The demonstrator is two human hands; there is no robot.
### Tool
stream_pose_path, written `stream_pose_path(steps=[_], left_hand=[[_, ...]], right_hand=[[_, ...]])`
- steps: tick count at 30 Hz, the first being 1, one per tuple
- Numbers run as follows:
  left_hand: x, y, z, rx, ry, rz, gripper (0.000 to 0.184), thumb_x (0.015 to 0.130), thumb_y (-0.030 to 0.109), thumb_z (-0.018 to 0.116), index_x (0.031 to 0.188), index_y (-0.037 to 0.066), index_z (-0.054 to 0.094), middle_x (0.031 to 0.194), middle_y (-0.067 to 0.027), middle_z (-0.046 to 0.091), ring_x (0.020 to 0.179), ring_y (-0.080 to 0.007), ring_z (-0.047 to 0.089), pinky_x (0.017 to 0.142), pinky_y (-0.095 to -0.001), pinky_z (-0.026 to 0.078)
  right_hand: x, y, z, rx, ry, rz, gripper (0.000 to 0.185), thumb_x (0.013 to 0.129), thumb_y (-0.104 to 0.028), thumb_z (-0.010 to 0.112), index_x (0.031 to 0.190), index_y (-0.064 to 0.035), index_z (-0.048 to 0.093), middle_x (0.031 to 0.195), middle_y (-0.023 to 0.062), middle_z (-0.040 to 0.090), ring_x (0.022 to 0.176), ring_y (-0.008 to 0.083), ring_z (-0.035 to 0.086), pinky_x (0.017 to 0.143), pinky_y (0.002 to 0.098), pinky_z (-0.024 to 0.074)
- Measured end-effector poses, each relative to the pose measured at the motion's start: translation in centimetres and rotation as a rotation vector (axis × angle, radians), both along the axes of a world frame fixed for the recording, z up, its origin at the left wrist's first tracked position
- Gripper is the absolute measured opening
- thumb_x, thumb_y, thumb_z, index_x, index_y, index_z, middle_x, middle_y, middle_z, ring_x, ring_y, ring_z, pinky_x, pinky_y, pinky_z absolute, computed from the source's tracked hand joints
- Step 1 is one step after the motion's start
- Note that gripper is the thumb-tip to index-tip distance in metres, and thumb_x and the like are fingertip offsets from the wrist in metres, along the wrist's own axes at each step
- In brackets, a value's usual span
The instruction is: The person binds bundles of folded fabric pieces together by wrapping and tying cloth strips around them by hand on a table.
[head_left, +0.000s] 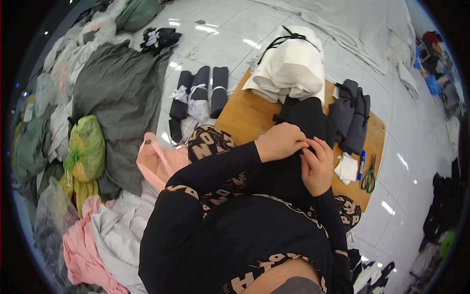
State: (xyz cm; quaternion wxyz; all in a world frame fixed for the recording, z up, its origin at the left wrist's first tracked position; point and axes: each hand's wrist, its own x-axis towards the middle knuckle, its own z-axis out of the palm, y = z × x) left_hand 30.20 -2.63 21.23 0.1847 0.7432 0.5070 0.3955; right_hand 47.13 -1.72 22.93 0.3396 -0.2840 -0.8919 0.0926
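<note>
Black fabric (306,115) lies across my lap and the edge of a wooden board (252,115). Both hands meet over it. My left hand (281,142) has its fingers bent together at the fabric. Close against it on the right, my right hand (317,166) is closed too, thumb and fingertips pinched. What sits between the fingertips is too small to make out. Just beyond the black fabric rests a stack of folded white cloth (293,68) with a black tie (293,36) on top.
Dark rolled bundles (350,115) lie at the board's right, near white scraps (346,168), a blue marker (362,164) and green-handled scissors (368,181). Dark tied rolls (220,92) are on the tiled floor. Bags and cloth heaps, including a yellow-green bag (87,147), fill the left.
</note>
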Motion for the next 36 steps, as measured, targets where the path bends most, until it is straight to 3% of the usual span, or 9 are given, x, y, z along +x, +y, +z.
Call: stream_pose_path(steps=[4, 10, 14, 17, 21, 25, 31, 33, 36], left_hand=[[0.3, -2.5, -0.4, 0.278, 0.007, 0.019, 0.014, 0.071, 0.014, 0.065, 0.083, 0.008, 0.063, 0.081, -0.0047, 0.056, 0.065, -0.0220, 0.057, 0.053, -0.0304, 0.046], [0.6, -2.3, 1.8, 0.193, 0.188, -0.002, 0.010, 0.073, 0.012, 0.064, 0.077, 0.005, 0.058, 0.088, -0.0016, 0.050, 0.064, -0.0153, 0.054, 0.055, -0.0268, 0.045], [1.0, -1.2, 0.8, -0.881, -0.725, 0.076, 0.020, 0.086, 0.022, 0.055, 0.078, 0.003, 0.057, 0.087, 0.0050, 0.048, 0.065, -0.0052, 0.043, 0.058, -0.0185, 0.036], [0.9, -0.7, 1.1, -1.059, -1.018, 0.081, 0.022, 0.087, 0.025, 0.054, 0.081, 0.005, 0.058, 0.082, 0.0031, 0.048, 0.064, -0.0056, 0.042, 0.057, -0.0173, 0.034], [2.3, -0.9, 0.3, -0.509, -0.613, 0.199, 0.028, 0.086, 0.024, 0.056, 0.074, -0.001, 0.059, 0.071, 0.0002, 0.050, 0.066, -0.0108, 0.047, 0.059, -0.0243, 0.038], [1.5, -0.1, 1.4, 0.068, -0.102, 0.218, 0.024, 0.081, 0.019, 0.062, 0.068, -0.001, 0.060, 0.068, -0.0083, 0.051, 0.059, -0.0172, 0.049, 0.054, -0.0276, 0.038], [2.2, 3.9, 1.7, 0.278, -0.308, 0.345, 0.007, 0.082, 0.007, 0.060, 0.087, 0.004, 0.057, 0.059, -0.0078, 0.053, 0.048, -0.0158, 0.050, 0.046, -0.0279, 0.039], [-0.5, 5.4, -3.8, 0.130, -0.331, 0.575, 0.006, 0.083, 0.011, 0.058, 0.086, 0.006, 0.057, 0.068, -0.0133, 0.057, 0.056, -0.0271, 0.055, 0.050, -0.0312, 0.042], [0.2, 5.6, -6.3, 0.173, -0.374, 0.652, 0.013, 0.082, 0.015, 0.060, 0.091, 0.005, 0.057, 0.068, -0.0122, 0.057, 0.057, -0.0250, 0.056, 0.052, -0.0312, 0.043]], right_hand=[[0.1, 0.0, -0.7, -0.093, 0.072, -0.030, 0.016, 0.069, 0.000, 0.062, 0.085, -0.0010, 0.061, 0.091, 0.0088, 0.061, 0.100, 0.0300, 0.054, 0.089, 0.0418, 0.0394], [0.2, 0.1, -0.9, -0.168, 0.167, -0.073, 0.016, 0.068, 0.002, 0.060, 0.084, -0.0005, 0.060, 0.095, 0.0129, 0.059, 0.095, 0.0309, 0.056, 0.088, 0.0415, 0.0432], [-0.3, -0.4, -0.5, -0.278, 0.269, -0.146, 0.018, 0.067, -0.001, 0.063, 0.085, -0.0021, 0.058, 0.089, 0.0139, 0.055, 0.089, 0.0309, 0.057, 0.081, 0.0404, 0.0462], [0.0, 0.1, -0.2, -0.174, 0.192, -0.100, 0.021, 0.066, -0.005, 0.066, 0.086, -0.0026, 0.058, 0.085, 0.0130, 0.055, 0.088, 0.0301, 0.058, 0.081, 0.0398, 0.0464], [-0.5, 0.3, -0.9, -0.057, 0.151, -0.105, 0.023, 0.067, -0.006, 0.068, 0.087, -0.0022, 0.058, 0.080, 0.0099, 0.056, 0.089, 0.0284, 0.058, 0.083, 0.0401, 0.0464], [0.2, 0.0, -1.4, -0.237, 0.379, -0.073, 0.011, 0.073, -0.007, 0.065, 0.081, -0.0027, 0.059, 0.080, 0.0091, 0.057, 0.092, 0.0277, 0.057, 0.087, 0.0412, 0.0427], [2.1, 1.1, -0.7, -0.673, 0.245, 0.166, 0.013, 0.081, -0.012, 0.057, 0.072, -0.0034, 0.054, 0.075, 0.0069, 0.054, 0.098, 0.0258, 0.052, 0.099, 0.0420, 0.0294], [3.4, -0.3, -0.6, -0.666, 0.209, 0.157, 0.015, 0.082, -0.013, 0.056, 0.070, -0.0039, 0.053, 0.075, 0.0065, 0.054, 0.098, 0.0247, 0.052, 0.099, 0.0423, 0.0291], [4.3, -1.8, -0.6, -0.670, 0.220, 0.107, 0.012, 0.082, -0.012, 0.056, 0.074, -0.0030, 0.057, 0.076, 0.0068, 0.056, 0.101, 0.0258, 0.051, 0.098, 0.0417, 0.0307]])
